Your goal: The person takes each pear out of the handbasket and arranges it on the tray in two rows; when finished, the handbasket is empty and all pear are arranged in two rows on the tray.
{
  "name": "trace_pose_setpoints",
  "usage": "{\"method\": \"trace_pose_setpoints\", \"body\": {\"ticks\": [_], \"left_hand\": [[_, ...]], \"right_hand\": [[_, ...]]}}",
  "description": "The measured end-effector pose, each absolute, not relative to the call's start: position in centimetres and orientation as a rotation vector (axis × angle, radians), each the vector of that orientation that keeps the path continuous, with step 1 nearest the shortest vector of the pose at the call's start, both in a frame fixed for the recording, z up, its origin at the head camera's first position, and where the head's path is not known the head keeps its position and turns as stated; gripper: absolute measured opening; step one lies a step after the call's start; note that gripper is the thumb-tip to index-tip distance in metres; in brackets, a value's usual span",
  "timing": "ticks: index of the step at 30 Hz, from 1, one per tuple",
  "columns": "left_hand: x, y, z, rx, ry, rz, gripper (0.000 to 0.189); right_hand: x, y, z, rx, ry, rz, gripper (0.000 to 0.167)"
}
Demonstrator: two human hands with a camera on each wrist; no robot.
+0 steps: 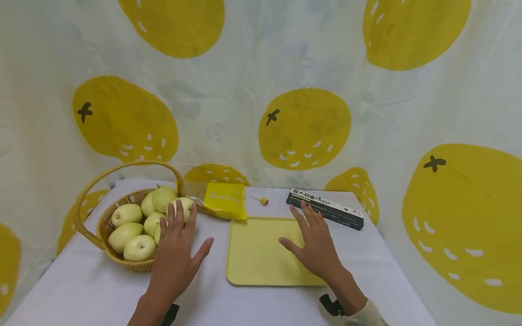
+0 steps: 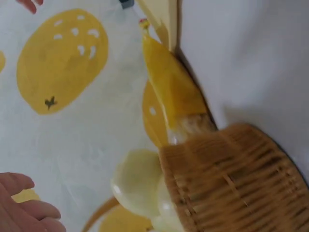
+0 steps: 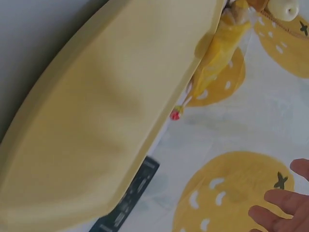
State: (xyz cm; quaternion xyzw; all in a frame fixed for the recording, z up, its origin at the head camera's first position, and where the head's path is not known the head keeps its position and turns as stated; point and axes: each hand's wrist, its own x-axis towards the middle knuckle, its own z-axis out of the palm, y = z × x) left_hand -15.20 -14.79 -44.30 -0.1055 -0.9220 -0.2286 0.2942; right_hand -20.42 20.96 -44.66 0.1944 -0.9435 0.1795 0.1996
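My left hand [image 1: 176,246], fingers spread, hovers at the right side of a wicker basket [image 1: 138,267] with a tall handle. Several pale green-yellow fruits [image 1: 140,247] fill the basket, and the hand overlaps some of them in the head view. Over the right part of a yellow tray [image 1: 261,253] is my right hand [image 1: 316,246], its fingers spread and holding nothing. In the left wrist view the basket's woven side [image 2: 236,179] fills the lower right, with fingers [image 2: 36,210] at the lower left. The tray [image 3: 111,106] dominates the right wrist view.
A yellow plastic packet [image 1: 225,199] lies behind the tray's left corner, beside the basket. Near the back edge is a small lollipop [image 1: 264,201]. A dark pasta box [image 1: 326,209] lies at the back right. A curtain with yellow fruit prints [image 1: 228,127] hangs behind the white-covered table [image 1: 277,308].
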Motion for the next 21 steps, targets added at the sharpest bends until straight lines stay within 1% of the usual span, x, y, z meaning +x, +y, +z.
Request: {"method": "trace_pose_setpoints", "body": {"ticks": [3, 6, 12, 16, 21], "left_hand": [[-14.6, -16.4, -44.4, -0.199, -2.388, -0.65, 0.093], [-14.1, -18.3, -44.4, -0.101, -2.274, -0.685, 0.09], [-12.8, -21.7, -45.2, 0.117, -2.068, -0.799, 0.088], [-11.7, -23.7, -45.7, 0.3, -2.052, -0.921, 0.088], [-11.0, -25.6, -46.4, 0.463, -2.094, -1.048, 0.087]], "right_hand": [[-20.6, 19.6, -44.6, 0.581, -2.635, 0.548, 0.094], [-20.9, 17.9, -44.4, 0.616, -2.631, 0.594, 0.093], [-21.1, 14.7, -43.8, 0.755, -2.557, 0.663, 0.092], [-21.1, 12.6, -43.5, 0.823, -2.516, 0.701, 0.089], [-21.5, 10.0, -43.2, 0.888, -2.497, 0.76, 0.087]]}}
